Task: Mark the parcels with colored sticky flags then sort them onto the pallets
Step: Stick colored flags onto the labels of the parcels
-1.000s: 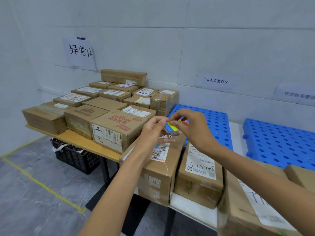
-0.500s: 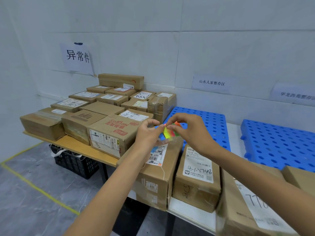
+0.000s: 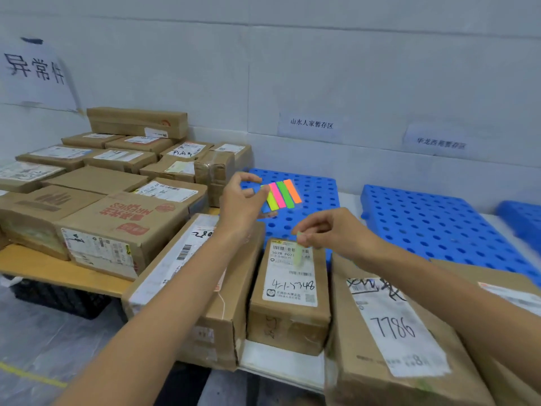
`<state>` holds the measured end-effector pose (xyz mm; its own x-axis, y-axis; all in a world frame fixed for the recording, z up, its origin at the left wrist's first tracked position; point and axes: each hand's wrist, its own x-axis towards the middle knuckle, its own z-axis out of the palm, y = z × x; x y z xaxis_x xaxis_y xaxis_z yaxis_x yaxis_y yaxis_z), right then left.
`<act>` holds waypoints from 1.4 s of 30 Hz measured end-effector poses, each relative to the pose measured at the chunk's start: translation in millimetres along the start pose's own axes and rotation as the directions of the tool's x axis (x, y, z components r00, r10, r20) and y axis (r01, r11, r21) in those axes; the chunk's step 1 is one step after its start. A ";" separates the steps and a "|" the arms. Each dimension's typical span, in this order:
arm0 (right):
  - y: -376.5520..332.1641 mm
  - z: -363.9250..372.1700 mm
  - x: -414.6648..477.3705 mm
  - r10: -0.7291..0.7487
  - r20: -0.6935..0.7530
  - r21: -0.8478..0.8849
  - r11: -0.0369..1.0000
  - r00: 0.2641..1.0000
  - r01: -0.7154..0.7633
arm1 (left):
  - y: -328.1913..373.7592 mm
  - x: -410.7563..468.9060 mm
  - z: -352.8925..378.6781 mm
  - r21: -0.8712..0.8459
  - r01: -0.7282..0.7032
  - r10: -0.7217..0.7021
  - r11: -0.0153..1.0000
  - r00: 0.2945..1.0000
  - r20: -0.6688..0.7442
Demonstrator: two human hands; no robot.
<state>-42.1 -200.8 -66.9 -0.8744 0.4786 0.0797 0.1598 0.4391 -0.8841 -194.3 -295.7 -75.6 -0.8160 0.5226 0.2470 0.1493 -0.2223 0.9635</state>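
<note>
My left hand [image 3: 240,200] holds up a pad of sticky flags [image 3: 281,195] with yellow, pink, green and orange strips, over the near blue pallet [image 3: 316,189]. Between thumb and finger of my right hand [image 3: 328,231] hangs a single pale green flag [image 3: 298,253], just above the label of the parcel marked 4-1-5348 [image 3: 289,291]. To its left lies a longer parcel [image 3: 202,273] under my left forearm. On the right sits the parcel marked 7786 [image 3: 392,341].
A wooden table [image 3: 58,271] at left carries several stacked cardboard parcels [image 3: 117,230]. Two more blue pallets [image 3: 439,227] [image 3: 524,221] lie to the right along the white wall, under paper signs. A black crate [image 3: 58,297] sits below the table.
My hands have parted: the right hand pulled one green flag off the pad and dropped toward the 4-1-5348 parcel, while the left keeps the pad raised. The view has come closer.
</note>
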 end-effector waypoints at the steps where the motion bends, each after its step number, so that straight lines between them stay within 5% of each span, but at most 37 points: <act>1: 4.6 0.1 -2.2 0.026 0.018 -0.041 0.999 1.000 -0.025 | 0.9 0.4 0.5 0.010 -0.011 0.010 1.000 1.000 0.009; 9: 37.4 28.5 -15.7 -0.060 -0.001 -0.223 0.973 0.998 0.058 | -10.3 -12.9 7.1 0.108 0.029 -0.040 0.994 0.994 0.099; 13: 44.8 31.2 -18.1 -0.152 0.100 -0.354 0.918 0.983 0.178 | -12.3 -16.0 3.5 0.091 0.059 -0.069 0.994 0.991 0.117; 28: 45.6 27.2 -9.6 -0.120 -0.007 -0.372 0.922 0.993 0.109 | -9.6 -20.5 1.6 0.061 0.097 -0.104 0.993 0.988 0.112; 36: 46.3 30.0 -26.0 -0.242 0.087 -0.568 0.785 0.966 0.248 | -9.4 -17.4 2.0 0.087 0.095 -0.103 0.992 0.990 0.094; 42: 43.9 18.0 -24.4 -0.135 0.137 -0.507 0.841 0.981 0.186 | -10.5 -15.1 2.5 0.114 0.104 -0.114 0.988 0.990 0.083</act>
<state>-22.0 -206.9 -115.9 -0.9425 0.3062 0.1339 0.2039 0.8444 -0.4953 -182.1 -299.2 -89.2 -0.7788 0.6107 0.1435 0.1265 -0.0712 0.9894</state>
